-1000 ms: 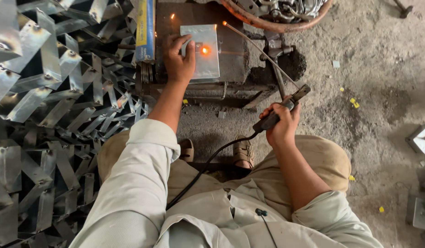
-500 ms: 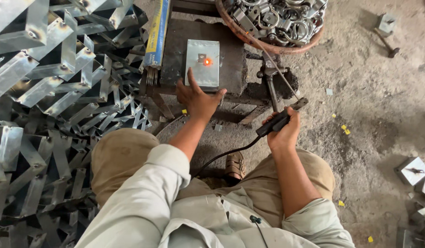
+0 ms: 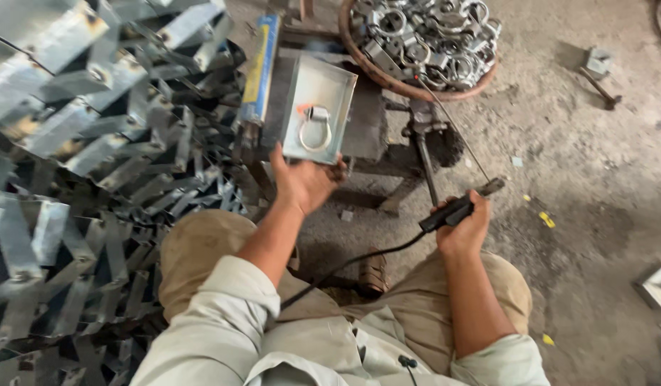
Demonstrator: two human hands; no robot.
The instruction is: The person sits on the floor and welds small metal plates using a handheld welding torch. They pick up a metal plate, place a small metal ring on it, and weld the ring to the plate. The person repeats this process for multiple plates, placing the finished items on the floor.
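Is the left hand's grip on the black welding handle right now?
No, the left hand holds the metal plate by its lower edge; the right hand grips the welding handle.

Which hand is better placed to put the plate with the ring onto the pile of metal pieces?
Left, probably. The left hand already grips the plate by its lower edge, and the pile lies on that side. The right hand is occupied holding the welding holder.

Head camera — steeply downward, close overhead
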